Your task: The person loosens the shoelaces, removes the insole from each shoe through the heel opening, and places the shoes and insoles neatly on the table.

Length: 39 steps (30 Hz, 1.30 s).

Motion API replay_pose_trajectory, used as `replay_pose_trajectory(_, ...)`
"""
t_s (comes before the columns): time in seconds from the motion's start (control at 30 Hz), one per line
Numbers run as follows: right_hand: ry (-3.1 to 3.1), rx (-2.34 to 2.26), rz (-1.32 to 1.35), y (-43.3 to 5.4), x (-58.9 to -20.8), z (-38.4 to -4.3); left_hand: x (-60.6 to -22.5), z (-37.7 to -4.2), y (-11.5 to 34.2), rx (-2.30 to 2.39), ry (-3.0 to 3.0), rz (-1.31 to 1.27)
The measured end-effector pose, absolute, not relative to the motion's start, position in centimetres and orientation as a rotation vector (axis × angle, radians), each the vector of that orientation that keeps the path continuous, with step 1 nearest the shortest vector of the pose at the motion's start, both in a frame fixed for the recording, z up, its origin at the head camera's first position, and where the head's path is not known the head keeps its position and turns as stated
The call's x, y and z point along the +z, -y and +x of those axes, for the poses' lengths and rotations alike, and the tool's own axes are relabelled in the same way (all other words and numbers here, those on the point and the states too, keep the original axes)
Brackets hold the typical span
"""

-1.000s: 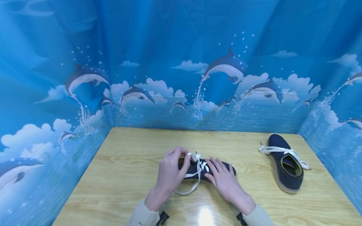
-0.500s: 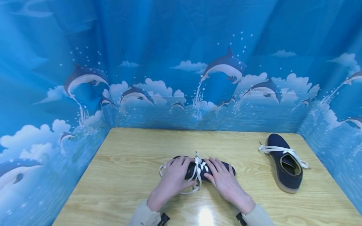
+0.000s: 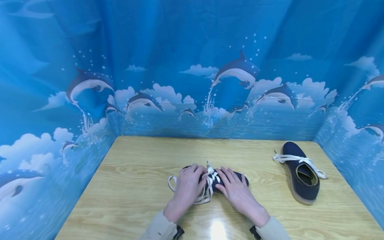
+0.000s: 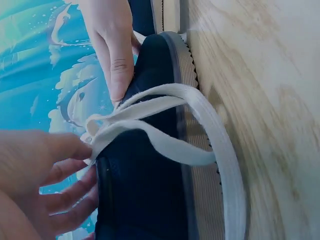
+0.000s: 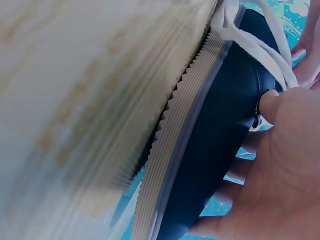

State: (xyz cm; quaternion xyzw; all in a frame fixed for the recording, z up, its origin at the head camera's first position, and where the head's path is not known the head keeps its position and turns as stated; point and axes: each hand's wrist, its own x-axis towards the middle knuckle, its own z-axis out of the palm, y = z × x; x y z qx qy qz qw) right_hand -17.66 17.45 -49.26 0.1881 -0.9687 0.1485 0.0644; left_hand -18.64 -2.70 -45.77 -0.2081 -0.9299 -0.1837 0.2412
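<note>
A dark navy shoe [image 4: 145, 195] with a ribbed tan sole and white laces lies sideways on the wooden table, toe to the right in the head view. Over its heel end is my left hand [image 3: 189, 185], thumb and forefinger pinching a white shoelace [image 4: 175, 152] at the knot. The other left fingers are spread beside the shoe's opening. My right hand [image 3: 238, 194] holds the toe end, its thumb [image 5: 272, 107] pressing near the eyelets and its fingers over the far side. One lace end loops toward the table; another sticks out left of my left hand.
A matching navy shoe [image 3: 305, 194] stands at the right rear of the wooden table [image 3: 139, 174], with its white laces [image 3: 292, 158] tied across it. A blue dolphin-print curtain [image 3: 181, 63] encloses the back and sides.
My left hand first lifted a lace, then moved down over the heel, and now has its thumb and forefinger at the knot. One lace end has shifted left. My right hand stays on the toe.
</note>
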Motion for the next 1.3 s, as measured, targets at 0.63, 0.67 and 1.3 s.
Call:
replay_pose_trajectory(0.63,2.921,0.46,0.574,-17.5,-49.2,-17.6,-41.8,-17.9,4.9,-0.879,2.197,-0.542)
replay_pose_trajectory(0.67,2.926,0.458,0.575,-17.5,-49.2,-17.6,-42.2,-17.9,4.9,-0.861,2.25,-0.533)
replay_pose_trajectory(1.3,2.923,0.412,0.591,-17.4,-49.1,-17.5,-44.4,-17.4,2.4,-0.513,2.606,-0.695)
